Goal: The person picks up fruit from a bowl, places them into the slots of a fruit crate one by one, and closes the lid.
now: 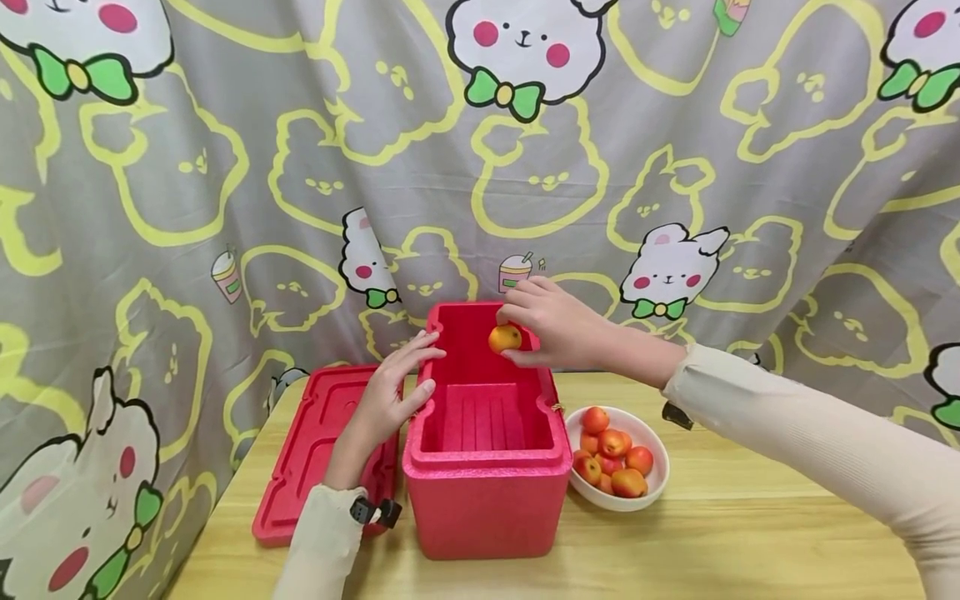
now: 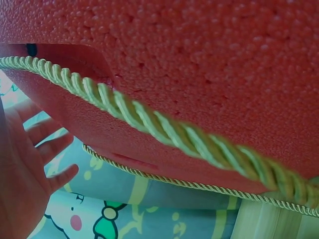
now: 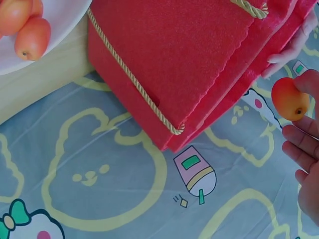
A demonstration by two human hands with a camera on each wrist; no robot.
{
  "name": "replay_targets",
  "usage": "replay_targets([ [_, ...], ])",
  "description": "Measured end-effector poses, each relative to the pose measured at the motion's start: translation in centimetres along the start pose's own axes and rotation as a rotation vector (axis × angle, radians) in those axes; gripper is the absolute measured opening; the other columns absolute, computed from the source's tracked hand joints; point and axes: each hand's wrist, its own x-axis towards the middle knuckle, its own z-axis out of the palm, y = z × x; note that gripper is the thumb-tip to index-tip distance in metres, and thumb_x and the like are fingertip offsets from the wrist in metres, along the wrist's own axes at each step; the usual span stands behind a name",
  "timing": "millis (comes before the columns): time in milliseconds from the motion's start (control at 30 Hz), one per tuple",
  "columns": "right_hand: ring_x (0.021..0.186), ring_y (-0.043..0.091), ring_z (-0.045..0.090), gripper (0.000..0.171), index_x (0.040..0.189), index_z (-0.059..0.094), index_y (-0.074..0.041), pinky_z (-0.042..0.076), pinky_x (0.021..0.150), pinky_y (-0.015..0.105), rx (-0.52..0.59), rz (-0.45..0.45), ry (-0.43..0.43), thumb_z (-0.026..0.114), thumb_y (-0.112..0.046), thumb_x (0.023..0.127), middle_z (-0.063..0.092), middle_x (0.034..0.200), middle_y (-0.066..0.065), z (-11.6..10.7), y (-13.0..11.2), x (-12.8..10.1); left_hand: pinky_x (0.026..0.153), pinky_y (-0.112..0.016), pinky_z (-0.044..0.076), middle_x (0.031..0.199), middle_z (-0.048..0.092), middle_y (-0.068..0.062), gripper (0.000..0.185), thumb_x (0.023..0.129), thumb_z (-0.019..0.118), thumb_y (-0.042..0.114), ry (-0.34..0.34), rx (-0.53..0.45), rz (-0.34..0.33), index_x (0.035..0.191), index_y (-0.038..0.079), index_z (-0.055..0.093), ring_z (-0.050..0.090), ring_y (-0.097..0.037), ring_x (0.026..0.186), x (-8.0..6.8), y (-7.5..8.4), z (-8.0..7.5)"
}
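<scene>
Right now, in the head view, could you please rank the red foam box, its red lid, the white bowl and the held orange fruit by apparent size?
1. Red foam box, largest.
2. Flat red foam lid, partly hidden by the left arm, so the gap is unsure.
3. Round white bowl of fruit.
4. Small orange fruit pinched in the right hand, smallest.

Grey cartoon-bear curtain (image 1: 300, 167) behind a pale wooden table (image 1: 750, 542).

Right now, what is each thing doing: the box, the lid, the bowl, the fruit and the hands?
Red foam box: open, nothing inside.
Lid: off, flat on the table beside the box.
White bowl: holds several fruits.
Fruit: pinched above the box.
Right hand: pinches the fruit.
Left hand: fingers straight, on the box rim.
</scene>
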Motion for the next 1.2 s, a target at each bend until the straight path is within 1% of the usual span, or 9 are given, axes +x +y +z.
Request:
replay_targets([
  [267, 0.099, 0.019, 0.059, 0.040, 0.105, 0.069, -0.010, 0.051, 0.096, 0.040, -0.021, -0.013, -0.099, 0.088, -0.032, 0.076, 0.068, 0.100, 0.003, 0.4, -0.8, 1.1, 0.105, -0.065, 0.048, 0.159, 0.046, -0.001, 0.049, 0.089, 0.067, 0.029, -0.006, 0.001, -0.007, 0.138, 0.022, 0.062, 0.037, -0.029, 0.150, 0.1, 0.1, 0.0],
  [400, 0.098, 0.018, 0.058, 0.040, 0.105, 0.069, -0.011, 0.051, 0.091, 0.037, -0.038, -0.039, -0.118, 0.087, -0.032, 0.076, 0.068, 0.100, 0.002, 0.7, -1.1, 1.7, 0.106, -0.066, 0.046, 0.159, 0.045, -0.001, 0.049, 0.090, 0.067, 0.028, -0.012, 0.002, -0.007, 0.138, 0.022, 0.062, 0.036, -0.029, 0.150, 0.2, 0.0, 0.0],
  [533, 0.094, 0.018, 0.058, 0.038, 0.104, 0.070, -0.012, 0.050, 0.089, 0.037, -0.073, -0.078, -0.138, 0.086, -0.035, 0.078, 0.068, 0.097, 0.002, 1.4, -1.3, 2.3, 0.107, -0.067, 0.044, 0.159, 0.046, -0.001, 0.049, 0.090, 0.067, 0.028, -0.013, 0.007, -0.004, 0.138, 0.021, 0.062, 0.036, -0.029, 0.150, 0.1, 0.0, -0.1],
  [733, 0.096, 0.018, 0.061, 0.039, 0.104, 0.071, -0.012, 0.051, 0.092, 0.037, -0.083, -0.099, -0.200, 0.085, -0.037, 0.078, 0.070, 0.098, 0.002, 2.3, -1.5, 2.8, 0.108, -0.068, 0.043, 0.159, 0.045, -0.001, 0.049, 0.090, 0.066, 0.028, -0.014, 0.016, -0.008, 0.138, 0.022, 0.062, 0.035, -0.030, 0.151, 0.1, -0.1, -0.1],
  [967, 0.100, 0.018, 0.061, 0.038, 0.105, 0.071, -0.014, 0.050, 0.096, 0.038, -0.077, -0.096, -0.264, 0.085, -0.038, 0.079, 0.070, 0.100, 0.002, 3.0, -1.8, 3.2, 0.108, -0.069, 0.042, 0.160, 0.045, 0.000, 0.049, 0.091, 0.066, 0.029, -0.022, 0.016, -0.021, 0.139, 0.022, 0.061, 0.035, -0.031, 0.151, 0.1, -0.2, -0.1],
  [1200, 0.098, 0.019, 0.060, 0.036, 0.103, 0.071, -0.013, 0.048, 0.093, 0.038, -0.070, -0.108, -0.290, 0.084, -0.038, 0.080, 0.068, 0.098, 0.003, 3.3, -2.2, 3.5, 0.109, -0.068, 0.042, 0.160, 0.044, 0.000, 0.049, 0.091, 0.065, 0.030, -0.025, 0.025, -0.023, 0.140, 0.022, 0.061, 0.034, -0.030, 0.152, 0.0, -0.2, -0.1],
])
